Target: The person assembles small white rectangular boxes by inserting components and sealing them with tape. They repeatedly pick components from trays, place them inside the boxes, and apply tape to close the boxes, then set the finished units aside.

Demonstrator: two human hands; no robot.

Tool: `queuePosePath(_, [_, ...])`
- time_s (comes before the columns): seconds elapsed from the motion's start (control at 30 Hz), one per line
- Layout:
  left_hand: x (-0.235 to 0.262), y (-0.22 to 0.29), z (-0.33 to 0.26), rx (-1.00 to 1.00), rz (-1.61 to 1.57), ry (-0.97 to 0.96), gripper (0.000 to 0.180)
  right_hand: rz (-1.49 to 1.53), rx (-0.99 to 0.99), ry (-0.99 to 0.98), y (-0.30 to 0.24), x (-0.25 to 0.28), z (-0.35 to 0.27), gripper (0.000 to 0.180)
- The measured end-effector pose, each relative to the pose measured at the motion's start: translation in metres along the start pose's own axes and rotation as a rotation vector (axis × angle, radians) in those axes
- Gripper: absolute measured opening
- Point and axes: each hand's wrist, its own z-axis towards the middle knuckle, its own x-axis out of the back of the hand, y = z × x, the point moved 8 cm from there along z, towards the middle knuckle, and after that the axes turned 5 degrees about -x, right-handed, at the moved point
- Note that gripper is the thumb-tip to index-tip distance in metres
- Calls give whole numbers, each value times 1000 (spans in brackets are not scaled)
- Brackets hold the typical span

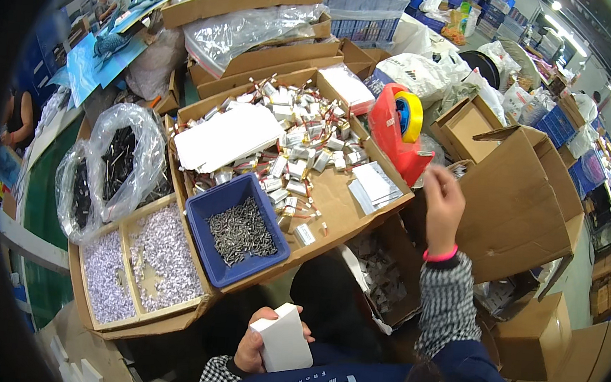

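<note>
My left hand (254, 345) is shut on a small white box (282, 338), held close to my body at the lower middle. My right hand (442, 202) is raised to the right of the cardboard work tray (340, 204), fingers pinched together; I cannot make out anything in them. It hovers just below a red tape dispenser (395, 130) with a yellow roll. In the tray lie several small silver battery cells with wires (302, 147), white sheets (225, 136) and a blue bin (207, 212) of grey metal screws.
A wooden two-part tray (139, 316) of small pale pieces sits at the lower left. Clear bags of dark parts (118, 158) lie beside it. Open cardboard boxes (520, 201) stand on the right, stacked cartons and plastic bags behind. Another person stands at far left (17, 119).
</note>
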Motion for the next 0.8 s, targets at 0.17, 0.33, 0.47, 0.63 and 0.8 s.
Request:
queuePosePath(0.17, [6, 2, -1, 21, 151, 38, 46, -20, -265, -147, 49, -1, 72, 24])
queuePosePath(0.33, [7, 4, -3, 10, 142, 42, 46, -17, -297, -229, 60, -7, 80, 27])
queuePosePath(0.47, [4, 4, -5, 11, 143, 27, 45, 92, -331, -187, 56, -8, 80, 21])
queuePosePath(0.63, [4, 5, -8, -14, 136, 48, 44, 399, -404, -184, 40, -13, 74, 18])
queuePosePath(0.8, [6, 7, -11, -49, 149, 71, 43, 361, -480, -146, 40, -2, 52, 15])
